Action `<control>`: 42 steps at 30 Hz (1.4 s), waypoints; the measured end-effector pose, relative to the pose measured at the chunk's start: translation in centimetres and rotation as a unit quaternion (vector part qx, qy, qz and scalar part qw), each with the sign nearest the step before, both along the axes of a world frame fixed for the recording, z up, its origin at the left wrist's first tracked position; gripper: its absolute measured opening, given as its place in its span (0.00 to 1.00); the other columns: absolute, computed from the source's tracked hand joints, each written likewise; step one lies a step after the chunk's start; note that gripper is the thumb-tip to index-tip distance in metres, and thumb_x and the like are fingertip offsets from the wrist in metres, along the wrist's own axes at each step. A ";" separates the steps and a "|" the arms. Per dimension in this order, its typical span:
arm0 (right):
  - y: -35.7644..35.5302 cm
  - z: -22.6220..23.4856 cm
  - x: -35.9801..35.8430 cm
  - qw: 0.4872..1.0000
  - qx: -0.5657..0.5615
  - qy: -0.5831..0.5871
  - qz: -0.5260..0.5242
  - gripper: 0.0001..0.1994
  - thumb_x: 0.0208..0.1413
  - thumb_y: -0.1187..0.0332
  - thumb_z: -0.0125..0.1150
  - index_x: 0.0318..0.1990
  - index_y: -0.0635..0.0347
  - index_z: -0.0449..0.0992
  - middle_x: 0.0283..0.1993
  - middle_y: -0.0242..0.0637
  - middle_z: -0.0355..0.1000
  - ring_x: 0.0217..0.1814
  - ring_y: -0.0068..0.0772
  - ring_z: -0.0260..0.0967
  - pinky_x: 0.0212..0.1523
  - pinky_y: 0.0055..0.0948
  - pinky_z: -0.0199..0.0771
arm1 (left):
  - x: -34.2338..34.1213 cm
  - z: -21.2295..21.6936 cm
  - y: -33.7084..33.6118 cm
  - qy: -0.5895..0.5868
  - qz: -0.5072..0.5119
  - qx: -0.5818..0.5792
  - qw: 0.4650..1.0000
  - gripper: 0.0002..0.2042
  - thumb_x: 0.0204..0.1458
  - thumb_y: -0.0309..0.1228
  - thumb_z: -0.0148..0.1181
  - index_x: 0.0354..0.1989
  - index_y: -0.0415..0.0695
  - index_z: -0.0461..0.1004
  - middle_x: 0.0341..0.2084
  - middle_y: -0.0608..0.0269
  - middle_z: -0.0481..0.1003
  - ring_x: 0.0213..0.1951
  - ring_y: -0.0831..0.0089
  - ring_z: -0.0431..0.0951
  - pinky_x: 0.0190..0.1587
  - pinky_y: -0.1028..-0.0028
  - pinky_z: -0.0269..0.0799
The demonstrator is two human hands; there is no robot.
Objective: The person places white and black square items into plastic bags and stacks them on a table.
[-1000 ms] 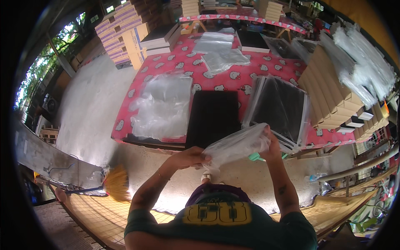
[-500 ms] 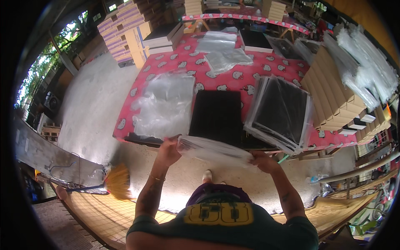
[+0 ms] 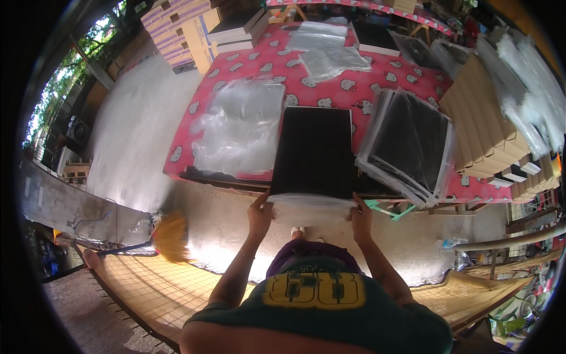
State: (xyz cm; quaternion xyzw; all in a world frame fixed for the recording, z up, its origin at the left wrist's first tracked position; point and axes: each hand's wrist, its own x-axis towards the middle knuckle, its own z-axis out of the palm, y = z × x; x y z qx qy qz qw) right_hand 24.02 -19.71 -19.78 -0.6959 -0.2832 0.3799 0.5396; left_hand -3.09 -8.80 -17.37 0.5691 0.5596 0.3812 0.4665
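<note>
A flat black rectangular panel (image 3: pixel 312 152) with white side edges lies at the table's near edge. Against its near end is a clear plastic bag (image 3: pixel 311 208), stretched level between my hands. My left hand (image 3: pixel 259 213) pinches the bag's left side beside the panel's near-left corner. At the near-right corner my right hand (image 3: pixel 360 217) grips the other side. Whether the panel's end sits inside the bag's mouth I cannot tell. Left of the panel lies a pile of clear bags (image 3: pixel 239 127); to its right, a stack of bagged black panels (image 3: pixel 408 141).
The table (image 3: pixel 227 71) wears a pink cartoon-print cover. More bags (image 3: pixel 333 62) and a black panel stack (image 3: pixel 375 38) lie farther back. Brown cardboard pieces (image 3: pixel 480 121) and rolled plastic (image 3: pixel 533 88) stand at right. Boxes (image 3: pixel 191 35) rise at far left; a broom (image 3: pixel 170 237) lies below.
The bag has come up against the panel's near end. My hands have drawn closer together, one at each near corner. The view has shifted slightly.
</note>
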 end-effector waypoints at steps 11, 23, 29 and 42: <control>0.3 19.9 3.7 0.825 0.330 0.417 0.191 0.23 0.58 0.60 0.54 0.59 0.57 0.61 0.50 0.40 0.69 0.47 0.28 0.70 0.46 0.26 0.70 | -3.8 15.7 3.9 -0.584 -0.303 -0.115 0.744 0.20 0.55 0.39 0.54 0.51 0.39 0.66 0.48 0.52 0.70 0.54 0.58 0.69 0.57 0.60 0.64; 15.3 4.1 5.6 0.761 0.247 0.594 0.082 0.08 0.61 0.65 0.51 0.46 0.53 0.72 0.46 0.30 0.72 0.51 0.29 0.67 0.59 0.36 0.64 | -0.6 -1.6 16.1 -0.676 -0.144 -0.158 0.705 0.11 0.56 0.26 0.50 0.47 0.37 0.69 0.40 0.60 0.74 0.47 0.69 0.72 0.48 0.70 0.69; 14.2 -2.7 7.4 0.801 0.153 0.578 -0.028 0.09 0.60 0.68 0.52 0.48 0.50 0.70 0.47 0.28 0.70 0.52 0.26 0.64 0.56 0.33 0.61 | 3.4 2.0 10.9 -0.303 0.037 0.014 0.952 0.14 0.54 0.26 0.53 0.49 0.36 0.68 0.43 0.61 0.73 0.49 0.73 0.70 0.48 0.72 0.66; 11.6 3.3 6.2 0.792 0.304 0.529 0.010 0.09 0.58 0.60 0.57 0.43 0.49 0.73 0.33 0.23 0.73 0.37 0.20 0.68 0.45 0.28 0.70 | 6.3 21.0 10.1 -0.294 -0.047 0.233 0.926 0.15 0.55 0.34 0.59 0.44 0.34 0.72 0.37 0.63 0.76 0.37 0.79 0.71 0.41 0.79 0.66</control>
